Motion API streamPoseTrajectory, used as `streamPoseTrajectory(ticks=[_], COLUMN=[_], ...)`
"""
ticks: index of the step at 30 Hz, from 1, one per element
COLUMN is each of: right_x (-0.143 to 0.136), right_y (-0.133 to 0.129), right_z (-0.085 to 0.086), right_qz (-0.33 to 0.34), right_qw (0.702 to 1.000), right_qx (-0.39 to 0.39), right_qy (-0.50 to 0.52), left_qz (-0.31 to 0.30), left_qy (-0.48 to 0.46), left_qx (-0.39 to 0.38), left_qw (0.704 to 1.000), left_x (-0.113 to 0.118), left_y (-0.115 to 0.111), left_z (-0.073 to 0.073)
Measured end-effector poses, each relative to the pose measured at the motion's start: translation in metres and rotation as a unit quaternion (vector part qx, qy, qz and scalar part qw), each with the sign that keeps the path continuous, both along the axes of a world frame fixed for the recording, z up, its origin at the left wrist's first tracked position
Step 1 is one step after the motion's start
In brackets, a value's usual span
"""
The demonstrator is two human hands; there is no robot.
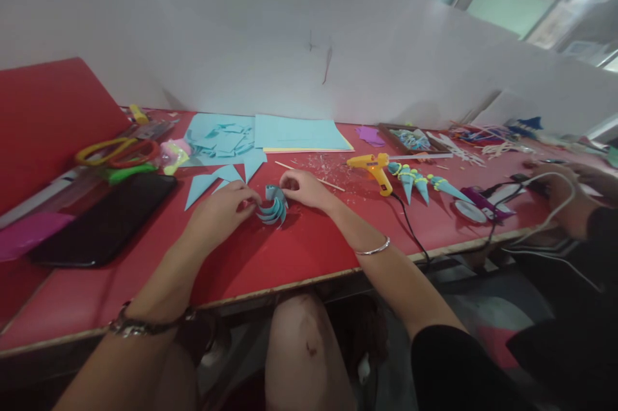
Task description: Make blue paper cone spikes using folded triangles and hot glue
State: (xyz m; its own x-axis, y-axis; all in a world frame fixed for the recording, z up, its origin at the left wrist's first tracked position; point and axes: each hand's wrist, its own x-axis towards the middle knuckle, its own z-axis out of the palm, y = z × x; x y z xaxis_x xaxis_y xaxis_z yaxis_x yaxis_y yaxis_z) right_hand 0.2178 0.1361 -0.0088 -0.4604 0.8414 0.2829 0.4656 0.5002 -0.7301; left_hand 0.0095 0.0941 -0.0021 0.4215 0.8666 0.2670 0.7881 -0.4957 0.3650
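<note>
A spiral of curled blue paper strips [273, 207] rests on the red table between my two hands. My left hand [230, 208] touches its left edge, thumb and fingers bent close together. On the upper right side of the spiral, my right hand [302, 189] has its fingertips pinched at the paper. Folded blue paper triangles [200, 189] lie just beyond my left hand. Behind them, small cut blue pieces [226, 140] are heaped on a blue sheet. Larger blue sheets [299, 134] lie against the wall, with a thin wooden stick [309, 175] in front of them.
A yellow glue gun [374, 169] with a black cord and blue paper cones [420, 182] lie to the right. Scissors [118, 153] and a black phone [109, 221] are at the left. Another person's hands [564, 195] are at the far right. The table's front edge [309, 282] runs before me.
</note>
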Motion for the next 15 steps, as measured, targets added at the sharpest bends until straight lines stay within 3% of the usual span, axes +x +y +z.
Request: streamPoseTrajectory(ticks=[8,12,15], right_x=[0.001,0.001,0.002], right_y=[-0.005,-0.005,-0.004], right_z=[0.006,0.006,0.005], right_qz=[-0.014,-0.016,-0.014], right_qw=[1.000,1.000,1.000], right_qx=[-0.010,-0.008,-0.007], right_qy=[-0.015,-0.017,-0.023], left_qz=[0.033,-0.026,-0.061], left_qy=[-0.011,-0.031,-0.016], left_qx=[0.016,0.036,0.037], left_qw=[0.999,0.999,0.997], left_x=[-0.002,-0.001,0.002], left_y=[-0.008,-0.018,-0.022], left_z=[0.014,0.024,0.023])
